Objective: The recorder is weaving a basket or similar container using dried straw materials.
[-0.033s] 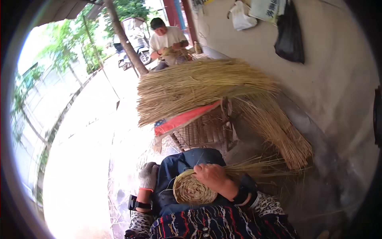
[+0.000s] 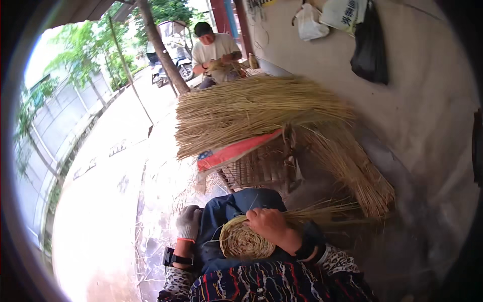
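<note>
A round, shallow woven straw basket (image 2: 244, 240) lies in my lap on dark blue trousers (image 2: 221, 211). My right hand (image 2: 269, 226) is closed on the upper right part of its rim, with long loose straws (image 2: 322, 211) fanning out to the right from beside my fingers. At the left of my lap, my left hand (image 2: 189, 222), in a grey knitted glove, rests against the trousers with curled fingers; whatever they may hold is hidden.
Long straw bundles (image 2: 256, 108) cover a slatted wooden piece of furniture (image 2: 251, 166) ahead, over red cloth. A co-worker (image 2: 216, 53) handles straw beyond, near a tree trunk (image 2: 168, 60) and a scooter (image 2: 183, 69). Bags (image 2: 370, 60) hang on the right wall.
The surroundings sit very slightly lower and further right in the view. My hands and the basket have barely moved.
</note>
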A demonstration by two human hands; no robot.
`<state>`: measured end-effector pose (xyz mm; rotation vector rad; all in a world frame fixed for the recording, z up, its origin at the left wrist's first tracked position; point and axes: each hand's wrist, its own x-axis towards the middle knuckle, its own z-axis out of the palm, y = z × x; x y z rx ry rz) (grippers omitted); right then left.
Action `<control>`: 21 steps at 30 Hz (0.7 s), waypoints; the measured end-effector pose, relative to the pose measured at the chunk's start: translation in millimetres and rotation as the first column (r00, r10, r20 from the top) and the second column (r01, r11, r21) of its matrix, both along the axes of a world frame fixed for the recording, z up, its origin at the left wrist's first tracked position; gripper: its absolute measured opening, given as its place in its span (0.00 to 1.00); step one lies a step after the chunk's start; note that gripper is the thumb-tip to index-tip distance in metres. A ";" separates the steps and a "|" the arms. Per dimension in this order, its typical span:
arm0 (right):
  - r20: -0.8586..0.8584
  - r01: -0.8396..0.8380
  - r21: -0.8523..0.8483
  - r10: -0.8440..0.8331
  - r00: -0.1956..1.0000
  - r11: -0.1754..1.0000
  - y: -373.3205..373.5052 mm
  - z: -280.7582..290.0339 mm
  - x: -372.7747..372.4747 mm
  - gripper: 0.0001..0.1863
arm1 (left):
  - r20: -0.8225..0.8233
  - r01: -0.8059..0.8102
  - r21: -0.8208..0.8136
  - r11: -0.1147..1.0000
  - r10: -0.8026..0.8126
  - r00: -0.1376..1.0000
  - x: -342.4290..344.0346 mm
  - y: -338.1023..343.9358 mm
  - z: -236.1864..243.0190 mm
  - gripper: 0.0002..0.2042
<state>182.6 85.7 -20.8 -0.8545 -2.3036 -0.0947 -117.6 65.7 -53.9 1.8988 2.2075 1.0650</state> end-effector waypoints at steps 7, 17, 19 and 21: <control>0.034 -0.069 0.032 0.067 0.997 0.997 16.5 7.1 1.7 0.08 | 0.012 0.119 -0.038 0.992 -0.118 0.993 9.6 7.4 -6.2 0.12; 0.144 -0.070 0.071 0.059 0.988 0.995 30.4 44.2 6.7 0.17 | 0.751 0.496 0.072 0.866 -0.374 0.544 36.7 1.5 65.5 0.21; 0.146 -0.071 0.041 0.064 0.987 0.997 31.1 35.6 4.8 0.17 | 0.761 0.568 0.053 0.821 -0.402 0.509 42.1 -3.7 64.0 0.23; 0.142 -0.068 0.025 0.064 0.988 0.997 31.6 31.1 4.8 0.17 | 0.779 0.630 0.044 0.775 -0.422 0.464 51.1 -10.0 58.7 0.25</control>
